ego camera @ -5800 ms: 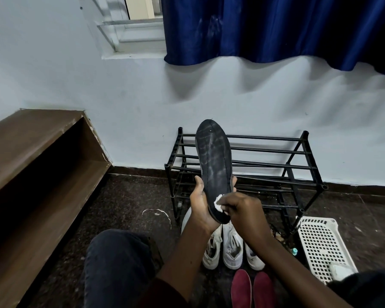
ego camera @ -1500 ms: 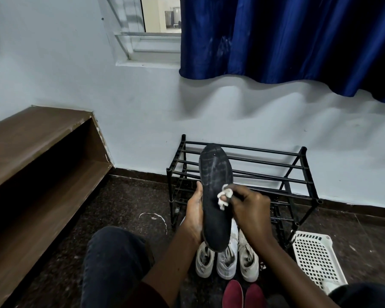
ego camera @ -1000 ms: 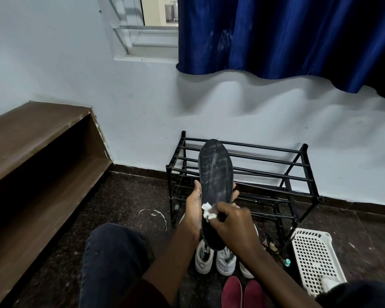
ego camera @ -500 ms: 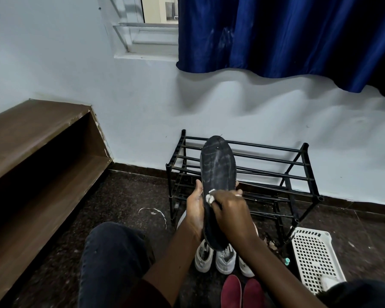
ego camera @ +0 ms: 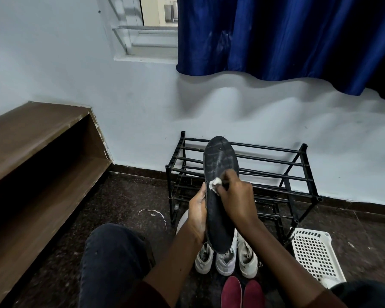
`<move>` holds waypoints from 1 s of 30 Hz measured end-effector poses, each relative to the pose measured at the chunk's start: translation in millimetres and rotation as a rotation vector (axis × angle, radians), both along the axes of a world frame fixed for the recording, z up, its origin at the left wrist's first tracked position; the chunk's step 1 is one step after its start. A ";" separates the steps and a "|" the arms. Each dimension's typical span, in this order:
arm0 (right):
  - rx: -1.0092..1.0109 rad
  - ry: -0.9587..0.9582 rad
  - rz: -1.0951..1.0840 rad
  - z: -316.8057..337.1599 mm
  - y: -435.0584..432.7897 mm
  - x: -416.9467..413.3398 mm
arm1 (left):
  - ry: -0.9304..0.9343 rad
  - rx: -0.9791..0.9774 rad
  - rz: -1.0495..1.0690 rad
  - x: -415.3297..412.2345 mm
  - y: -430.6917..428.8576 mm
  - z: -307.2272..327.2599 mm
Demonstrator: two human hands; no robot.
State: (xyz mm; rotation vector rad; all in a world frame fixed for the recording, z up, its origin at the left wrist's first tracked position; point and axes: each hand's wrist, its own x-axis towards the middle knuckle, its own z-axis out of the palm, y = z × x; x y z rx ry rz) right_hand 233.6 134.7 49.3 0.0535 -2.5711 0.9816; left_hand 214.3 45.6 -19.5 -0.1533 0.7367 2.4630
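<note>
Up the sole the right hand has slid since a moment ago, and its white wad now sits nearer the middle of the black shoe than the heel. That hand pinches the wad between thumb and fingertips and presses it against the sole's left edge. The left hand grips the shoe from its left side, fingers curled behind it, and holds it upright in the air, toe up and sole facing the person. Just behind the shoe stands a black shoe rack against the pale wall. Below the hands white sneakers sit on the dark floor, with a pair of red shoes nearer the person. A white basket lies to the right, a wooden shelf runs along the left, and a blue curtain hangs above.
</note>
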 end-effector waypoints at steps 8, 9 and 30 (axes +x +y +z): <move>0.022 -0.194 0.195 -3.7 0.0 29.3 | -0.018 0.032 -0.010 -4.8 -7.0 -2.4; 0.042 -0.232 0.223 -3.0 3.8 32.5 | -0.013 0.025 -0.015 -3.2 -7.2 -0.8; 0.292 0.054 0.183 -0.6 -11.4 21.7 | 0.088 0.031 -0.069 -1.4 -5.2 8.2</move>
